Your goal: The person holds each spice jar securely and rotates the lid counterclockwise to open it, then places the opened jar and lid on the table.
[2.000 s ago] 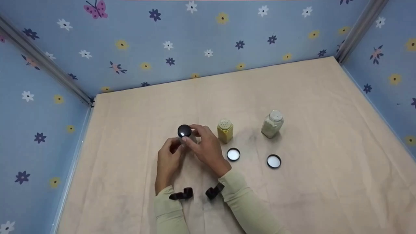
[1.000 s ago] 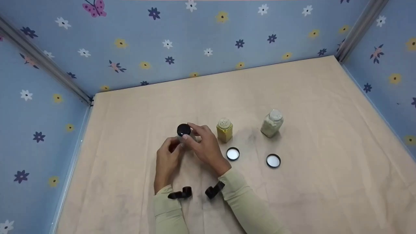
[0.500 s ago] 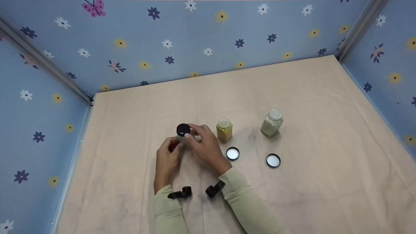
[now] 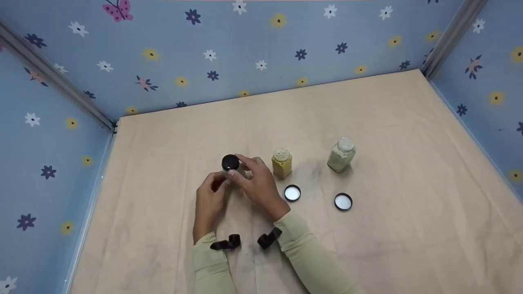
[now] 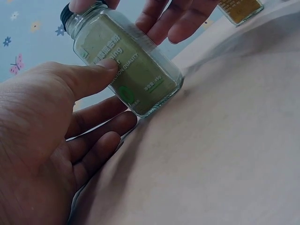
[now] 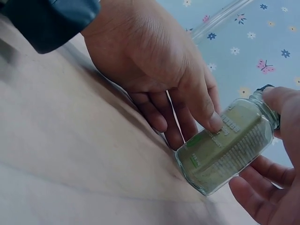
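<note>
A glass spice jar (image 5: 145,79) of green powder stands on the cloth with a black cap (image 4: 230,162) on its top. My left hand (image 4: 210,200) holds the jar's body, thumb across its printed label and fingers behind, as the left wrist view shows. At the cap, my right hand (image 4: 261,183) has its thumb and index finger on the rim, while its other fingers hang loosely beside the glass. Just to the right is a yellow-filled shaker jar (image 4: 282,166) with a perforated white top. Its nearest loose black lid (image 4: 292,193) lies with the white inside facing up.
Farther right stands a pale green shaker jar (image 4: 341,157) with a perforated top. Another black lid (image 4: 343,201) lies in front of it, white inside up. Beige cloth (image 4: 388,245) covers the table, and blue flowered panels (image 4: 261,41) wall its back and sides.
My right thumb has shifted slightly along the cap's rim, over and back. The left hand keeps its hold, and the jars and loose lids stay where they were.
</note>
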A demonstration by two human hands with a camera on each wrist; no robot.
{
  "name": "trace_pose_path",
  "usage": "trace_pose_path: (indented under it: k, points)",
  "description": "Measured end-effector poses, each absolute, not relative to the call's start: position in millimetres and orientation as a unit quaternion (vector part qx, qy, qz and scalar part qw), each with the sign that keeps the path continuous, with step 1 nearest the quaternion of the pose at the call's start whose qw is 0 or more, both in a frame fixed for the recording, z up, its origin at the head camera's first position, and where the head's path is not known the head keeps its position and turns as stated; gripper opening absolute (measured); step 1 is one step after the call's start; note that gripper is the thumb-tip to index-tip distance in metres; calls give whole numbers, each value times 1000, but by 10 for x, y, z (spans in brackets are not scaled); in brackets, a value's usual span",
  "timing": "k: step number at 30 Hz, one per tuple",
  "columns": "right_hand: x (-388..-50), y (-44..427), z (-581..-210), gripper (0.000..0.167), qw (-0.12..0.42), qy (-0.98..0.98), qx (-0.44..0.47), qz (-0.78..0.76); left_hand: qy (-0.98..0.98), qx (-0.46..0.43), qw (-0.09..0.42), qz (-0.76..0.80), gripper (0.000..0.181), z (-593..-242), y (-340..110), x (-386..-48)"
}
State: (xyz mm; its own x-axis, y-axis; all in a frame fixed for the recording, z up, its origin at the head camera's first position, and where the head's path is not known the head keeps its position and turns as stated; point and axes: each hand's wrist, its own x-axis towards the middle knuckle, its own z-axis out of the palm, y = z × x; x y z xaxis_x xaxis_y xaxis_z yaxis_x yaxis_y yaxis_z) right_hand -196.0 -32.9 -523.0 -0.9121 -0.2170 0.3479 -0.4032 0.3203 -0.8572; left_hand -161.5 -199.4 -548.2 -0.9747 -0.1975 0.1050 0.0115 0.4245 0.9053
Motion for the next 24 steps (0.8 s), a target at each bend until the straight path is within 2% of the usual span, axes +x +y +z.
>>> trace_pose_path:
  k: [14,24]
  points:
    - [-1952,-292,-5264,52,84,-758,182,621,-831,59,87,-547,19,-5467,-2004,-1616]
    - [-1855,-259,-5270,47,55,-711,166,681,-836,71,69,-539,20,-5469,-2010,-1591]
